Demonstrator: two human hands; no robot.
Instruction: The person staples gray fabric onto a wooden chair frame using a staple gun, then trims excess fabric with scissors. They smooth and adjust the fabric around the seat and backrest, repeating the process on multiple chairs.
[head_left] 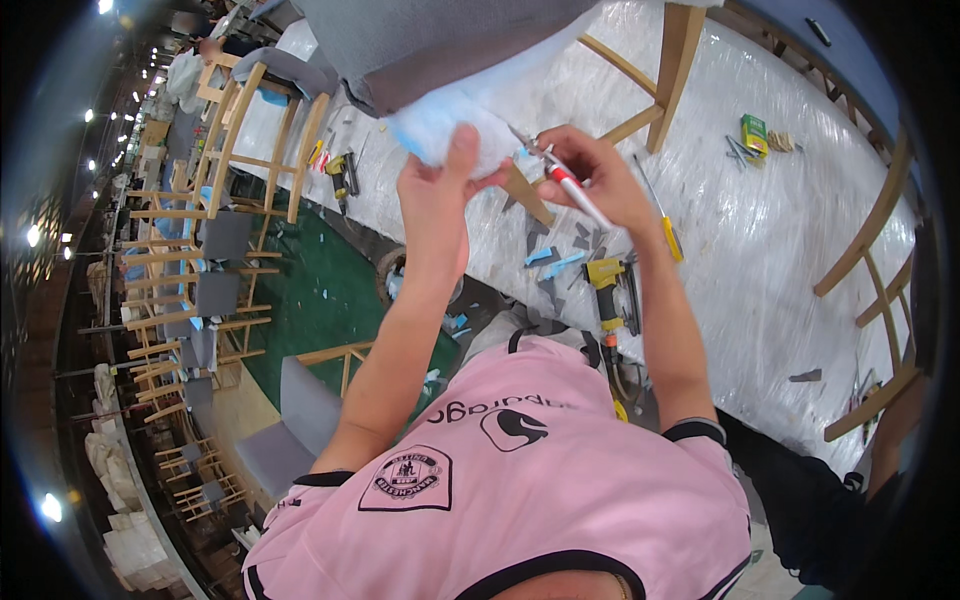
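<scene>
Foam (pixel 440 125), pale blue-white, bulges from under the grey seat (pixel 420 40) of an upturned chair at the bench's near edge. Left hand (pixel 440 190) pinches the foam from below, grip clenched on it, thumb up against the wad. Right hand (pixel 590 170) sits just right of the foam, grip clenched on a red-and-white cutter (pixel 575 190); its long axis runs from lower right up-left, tip toward the foam. Foam lies left and slightly up of the cutter tip, very near; cannot tell if touching. Left hand is the nearer to the foam.

Bench (pixel 760 250) is wrapped in clear plastic. Yellow screwdriver (pixel 665 225) lies just right of the right wrist. Yellow stapler (pixel 605 285) sits at the near edge, with blue scraps (pixel 550 260) beside it. Green box (pixel 753 133) lies toward the far edge; contents not visible.
</scene>
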